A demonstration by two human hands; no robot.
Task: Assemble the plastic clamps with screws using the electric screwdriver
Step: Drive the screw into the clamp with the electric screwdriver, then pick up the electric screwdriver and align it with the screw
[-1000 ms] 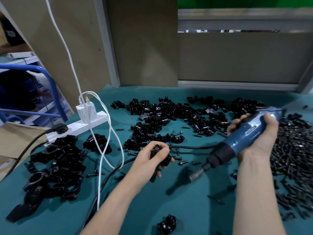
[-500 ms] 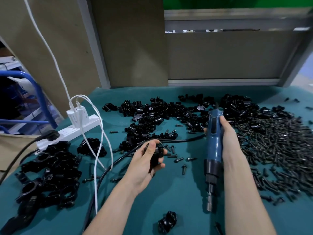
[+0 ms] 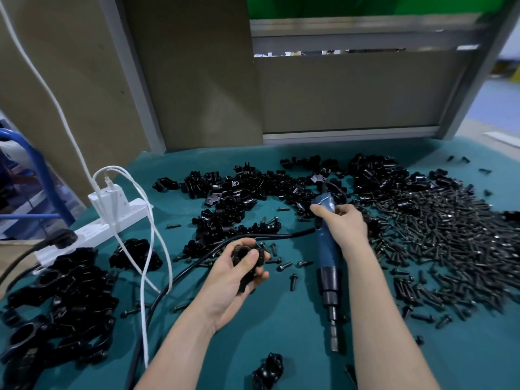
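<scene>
Plastic clamp (image 3: 243,253) sits gripped in the left hand (image 3: 232,281). Right hand (image 3: 344,224) grips the electric screwdriver (image 3: 328,258) just right of it, tip pointing near.

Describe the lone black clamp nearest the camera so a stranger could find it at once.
Start at the near edge of the teal table, between the person's left forearm and right forearm. Below and left of the tip of the blue electric screwdriver lies the clamp, alone on the cloth, whereas other loose clamps sit in the left heap and the back heap.
</scene>
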